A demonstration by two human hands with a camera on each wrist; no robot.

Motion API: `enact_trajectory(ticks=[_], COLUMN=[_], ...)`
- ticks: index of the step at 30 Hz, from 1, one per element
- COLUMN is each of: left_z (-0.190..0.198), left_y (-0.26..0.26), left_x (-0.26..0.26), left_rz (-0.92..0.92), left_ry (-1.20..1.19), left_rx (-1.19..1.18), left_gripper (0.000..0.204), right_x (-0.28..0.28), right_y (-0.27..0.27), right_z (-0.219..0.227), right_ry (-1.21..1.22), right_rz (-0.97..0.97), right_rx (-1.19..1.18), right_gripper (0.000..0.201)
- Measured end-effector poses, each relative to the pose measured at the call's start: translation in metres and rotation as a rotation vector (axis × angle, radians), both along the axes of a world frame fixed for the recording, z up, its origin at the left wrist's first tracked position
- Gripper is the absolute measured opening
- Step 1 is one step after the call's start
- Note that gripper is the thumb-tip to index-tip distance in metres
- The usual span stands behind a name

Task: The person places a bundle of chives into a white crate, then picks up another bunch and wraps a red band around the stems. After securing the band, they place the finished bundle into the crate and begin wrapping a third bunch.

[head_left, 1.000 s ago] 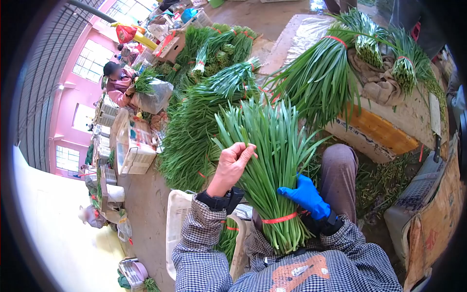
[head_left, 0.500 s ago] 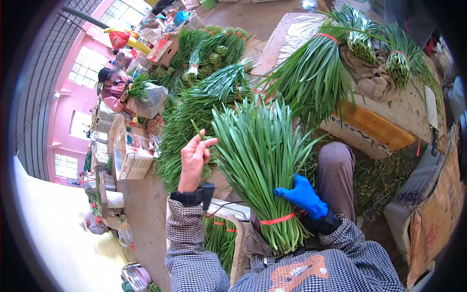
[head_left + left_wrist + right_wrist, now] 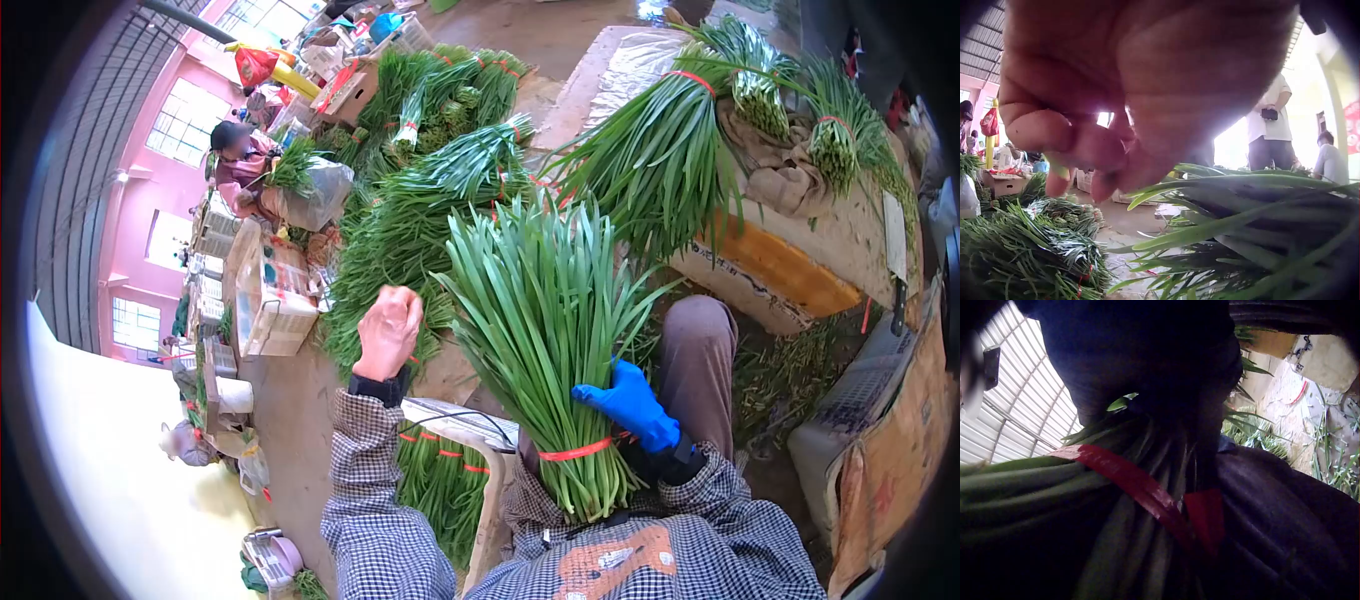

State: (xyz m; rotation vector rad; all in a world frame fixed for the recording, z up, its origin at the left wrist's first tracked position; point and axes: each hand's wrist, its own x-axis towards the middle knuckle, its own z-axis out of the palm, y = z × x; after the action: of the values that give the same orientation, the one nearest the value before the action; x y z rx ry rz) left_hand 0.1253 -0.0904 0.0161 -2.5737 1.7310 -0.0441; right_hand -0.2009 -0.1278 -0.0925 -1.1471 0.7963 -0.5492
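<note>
The right hand (image 3: 628,402), in a blue glove, grips the bunch of chives (image 3: 545,320) just above its red band (image 3: 575,450), holding it upright over the lap. The left hand (image 3: 388,330), at nine o'clock from the bunch and apart from it, is curled with fingertips (image 3: 1079,150) pinched; whether they hold anything I cannot tell. More tied bundles (image 3: 430,190) lie at twelve o'clock.

Free room: bare grey concrete floor (image 3: 285,420) at 9 o'clock.
Obstacles: piled green chive bundles (image 3: 420,215) at 12; orange-sided wooden counter (image 3: 790,270) at 2.
</note>
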Motion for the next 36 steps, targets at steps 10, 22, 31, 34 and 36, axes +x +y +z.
enact_trajectory(ticks=[10, 22, 31, 34, 36], left_z=[0.014, -0.020, -0.026, -0.051, -0.058], left_y=[-0.027, -0.005, -0.035, -0.056, -0.065], left_x=[-0.085, -0.113, -0.093, -0.073, -0.073], left_rz=[-0.556, -0.516, -0.076, -0.079, -0.061], left_ry=[0.088, 0.169, 0.648, 0.927, 0.982], left_rx=[-0.464, -0.398, -0.123, -0.063, -0.037], left_gripper=[0.022, 0.015, 0.028, 0.037, 0.036], right_x=[0.002, 0.000, 0.003, 0.002, 0.002], right_y=[-0.001, -0.001, 0.000, 0.000, 0.000], right_z=[-0.011, -0.005, -0.004, -0.002, -0.004], right_ry=[0.020, 0.034, 0.010, -0.020, -0.020], right_rz=[0.022, 0.010, 0.008, 0.005, -0.003], right_rx=[-0.060, 0.027, 0.070, 0.117, 0.109], right_gripper=[0.048, 0.049, 0.049, 0.049, 0.049])
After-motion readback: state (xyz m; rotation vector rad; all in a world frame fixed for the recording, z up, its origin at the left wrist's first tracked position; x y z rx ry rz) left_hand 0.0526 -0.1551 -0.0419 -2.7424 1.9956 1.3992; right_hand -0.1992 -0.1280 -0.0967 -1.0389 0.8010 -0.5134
